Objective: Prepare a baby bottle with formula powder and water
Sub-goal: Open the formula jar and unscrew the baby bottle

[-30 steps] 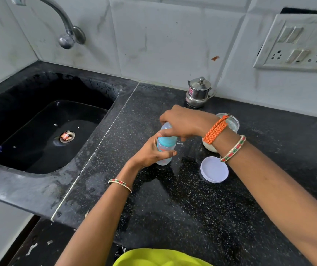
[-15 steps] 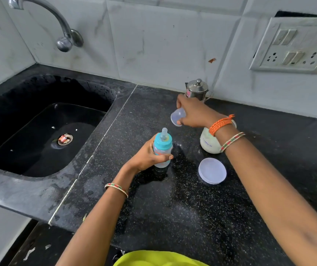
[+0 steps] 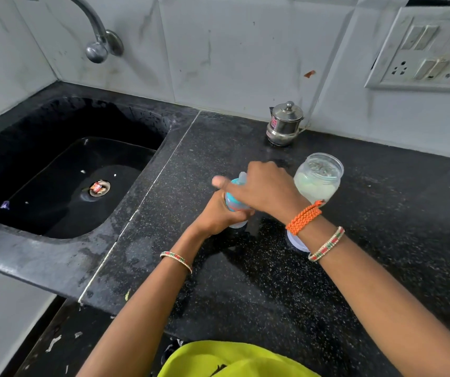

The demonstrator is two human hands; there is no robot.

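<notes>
The baby bottle [image 3: 233, 204] is being held upright on the black counter [image 3: 272, 281], its body wrapped by the left hand [image 3: 215, 217]. Its teal collar and teat are being covered by the right hand [image 3: 262, 189], whose grip is closed. An open jar of powder [image 3: 317, 178] is standing just beside.

Two hands: left hand [image 3: 219, 213], right hand [image 3: 266, 186]; one baby bottle [image 3: 234, 202]; one jar [image 3: 317, 178]; one lid [image 3: 296, 242]; one steel pot [image 3: 283, 125]; one tap [image 3: 97, 36].

Black speckled granite counter [image 3: 245, 281], wet patches. Black sink [image 3: 63, 172] set in left, debris at drain [image 3: 97, 187]. Grey-white marble-look wall tiles [image 3: 232, 50], stained. Chrome tap [image 3: 97, 36] wall-mounted above sink. Switch/socket panel [image 3: 425, 47] upper right.
</notes>
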